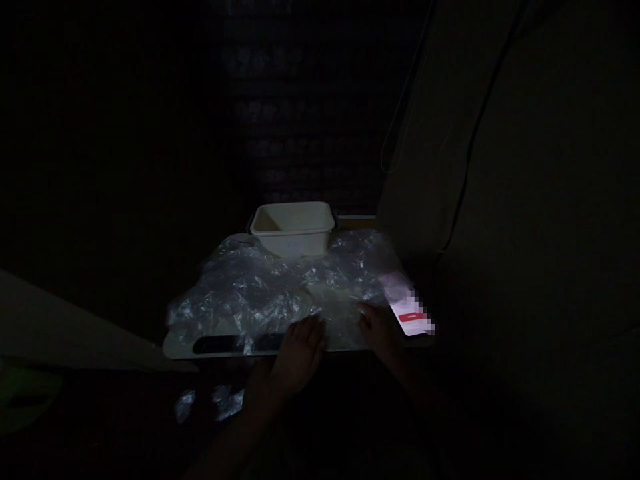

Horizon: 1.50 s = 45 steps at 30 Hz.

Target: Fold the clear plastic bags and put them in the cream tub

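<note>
Many crumpled clear plastic pieces [240, 280] cover much of a small white table [180, 347] in a very dark room. My left hand [301, 350] rests at the table's front edge, its fingers bent and close together over the plastic; what lies under them is hidden. To the right, my right hand [375, 328] has its fingers curled near the front edge, beside a flatter pale patch of plastic [337, 310]. Anything between those fingers is too dark to make out. A white rectangular basin [295, 241] stands at the back of the table.
A lit phone screen [409, 319] lies at the table's right edge. Plastic scraps [227, 401] are below the front edge at left. A dark cable [467, 160] hangs along the right wall. Something green [27, 393] shows at lower left.
</note>
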Each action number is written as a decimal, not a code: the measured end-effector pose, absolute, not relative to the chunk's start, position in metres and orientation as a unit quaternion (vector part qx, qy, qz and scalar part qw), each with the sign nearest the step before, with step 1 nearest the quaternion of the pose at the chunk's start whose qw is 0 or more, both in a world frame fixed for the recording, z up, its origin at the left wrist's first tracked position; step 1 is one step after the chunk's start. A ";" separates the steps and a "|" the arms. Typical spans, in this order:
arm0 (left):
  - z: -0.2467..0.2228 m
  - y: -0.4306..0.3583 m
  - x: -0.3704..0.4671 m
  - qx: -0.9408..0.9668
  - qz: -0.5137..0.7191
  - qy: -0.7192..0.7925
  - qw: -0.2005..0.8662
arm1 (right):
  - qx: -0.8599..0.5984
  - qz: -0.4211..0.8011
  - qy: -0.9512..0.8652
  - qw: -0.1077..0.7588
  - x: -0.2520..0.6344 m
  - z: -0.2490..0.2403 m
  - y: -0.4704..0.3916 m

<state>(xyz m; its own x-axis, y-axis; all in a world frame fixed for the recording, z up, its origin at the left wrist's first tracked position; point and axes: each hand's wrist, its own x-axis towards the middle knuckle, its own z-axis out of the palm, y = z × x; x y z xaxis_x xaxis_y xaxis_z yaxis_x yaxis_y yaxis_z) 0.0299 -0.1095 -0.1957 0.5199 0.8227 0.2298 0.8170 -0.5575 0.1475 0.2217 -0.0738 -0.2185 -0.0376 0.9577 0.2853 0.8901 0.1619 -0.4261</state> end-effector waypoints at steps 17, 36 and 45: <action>-0.199 -0.106 0.050 0.874 0.113 0.472 -0.024 | -0.636 -0.004 -0.748 0.190 0.221 -0.217 -0.076; -0.202 -0.106 0.041 0.887 0.086 0.453 -0.032 | -0.633 -0.005 -0.757 0.162 0.225 -0.210 -0.069; -0.203 -0.103 0.044 0.895 0.089 0.436 -0.032 | -0.632 -0.019 -0.759 0.154 0.226 -0.211 -0.072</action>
